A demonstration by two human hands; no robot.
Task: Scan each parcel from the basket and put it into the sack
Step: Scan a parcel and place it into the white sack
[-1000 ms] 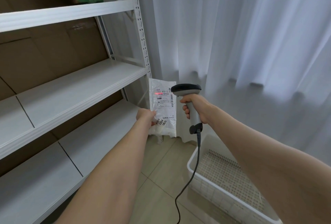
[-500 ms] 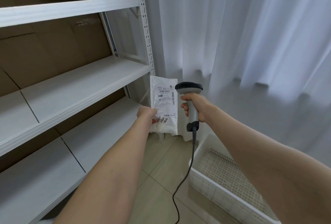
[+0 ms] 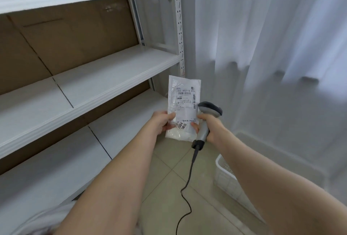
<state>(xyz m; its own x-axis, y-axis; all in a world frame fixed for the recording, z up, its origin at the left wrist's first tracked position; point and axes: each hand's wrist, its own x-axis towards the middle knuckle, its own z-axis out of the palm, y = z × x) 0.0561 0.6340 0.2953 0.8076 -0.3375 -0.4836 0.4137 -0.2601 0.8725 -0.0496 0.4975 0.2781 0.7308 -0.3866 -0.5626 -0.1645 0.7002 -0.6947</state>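
A small white plastic parcel (image 3: 183, 103) with a printed barcode label stands upright in front of me. My left hand (image 3: 162, 122) pinches its lower left edge. My right hand (image 3: 209, 126) grips the grey handle of a corded barcode scanner (image 3: 208, 118), whose dark head sits just right of the parcel; the fingertips of that hand touch the parcel's lower right edge. No red scan light shows on the label. The white plastic basket (image 3: 228, 180) stands on the floor at the lower right, partly hidden by my right forearm. White cloth (image 3: 47, 219) shows at the bottom left, possibly the sack.
White metal shelving (image 3: 105, 77) with bare shelves and brown cardboard backing fills the left. Sheer white curtains (image 3: 272, 47) hang on the right and pool on the floor. The scanner's black cable (image 3: 185, 193) trails down over beige floor tiles between my arms.
The red scan line seen on the label a second ago is gone. The scanner has come down and closer to the parcel, and my right fingertips now touch the parcel's edge. The view has shifted left.
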